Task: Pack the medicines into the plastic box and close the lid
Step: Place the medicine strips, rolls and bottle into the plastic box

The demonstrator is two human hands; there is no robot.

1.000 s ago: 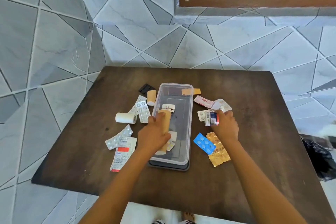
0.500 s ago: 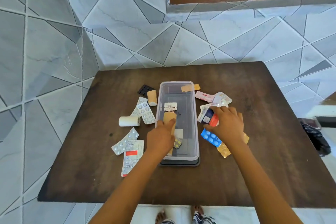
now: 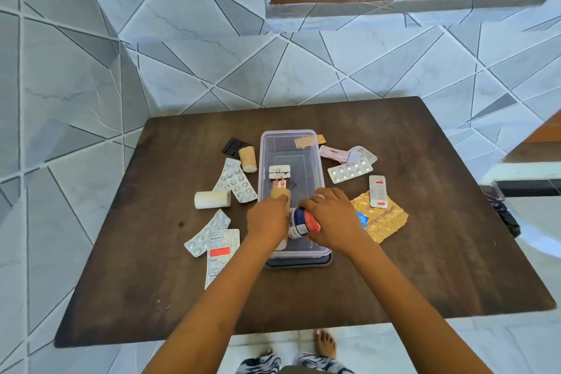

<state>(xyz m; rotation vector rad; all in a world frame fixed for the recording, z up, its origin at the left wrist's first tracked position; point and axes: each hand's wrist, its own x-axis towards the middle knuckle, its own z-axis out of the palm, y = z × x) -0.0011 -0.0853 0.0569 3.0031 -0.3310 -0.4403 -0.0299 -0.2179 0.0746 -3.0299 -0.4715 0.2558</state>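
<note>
A clear plastic box (image 3: 290, 138) stands open on its dark lid (image 3: 299, 263) in the middle of the brown table (image 3: 425, 252). My left hand (image 3: 267, 218) is inside the box, shut on a tan bandage roll (image 3: 279, 191). My right hand (image 3: 334, 218) holds a small bottle (image 3: 299, 223) with a white, blue and red label, tilted over the box's near end. A small blister strip (image 3: 279, 172) lies on the box floor. Blister packs (image 3: 238, 181) lie loose on both sides of the box.
Left of the box lie a white bandage roll (image 3: 212, 199), a tan roll (image 3: 247, 155), a black blister (image 3: 235, 147) and a Cipla strip (image 3: 220, 255). On the right lie a gold foil pack (image 3: 384, 218), a silver blister (image 3: 349, 172) and a red-white strip (image 3: 378, 191). A tiled wall stands behind.
My right hand has carried the bottle leftwards from the table's right side to over the box. My left hand stays in the box with the tan roll.
</note>
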